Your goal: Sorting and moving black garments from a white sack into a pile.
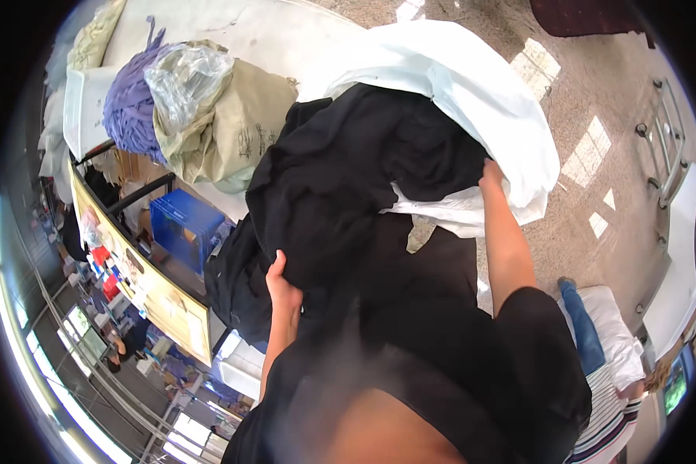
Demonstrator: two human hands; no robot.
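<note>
A large bundle of black cloth (325, 178) spreads in front of me, its far right part lying inside the mouth of a big white bag (491, 85). My left hand (284, 290) is closed on the near left edge of the cloth, thumb up, the other fingers mostly hidden. On the right, my right hand (493, 178) is closed at the rim of the white bag, right beside the cloth; its fingertips are hidden. More dark cloth (240, 278) hangs down left of my left hand.
Far left stand a khaki sack (243, 116) with clear plastic on it and a bundle of purple cloth strips (131, 100). A blue crate (185, 224) sits below them. At the right are a wheeled metal frame (665, 139) and a person in a striped top (607, 410).
</note>
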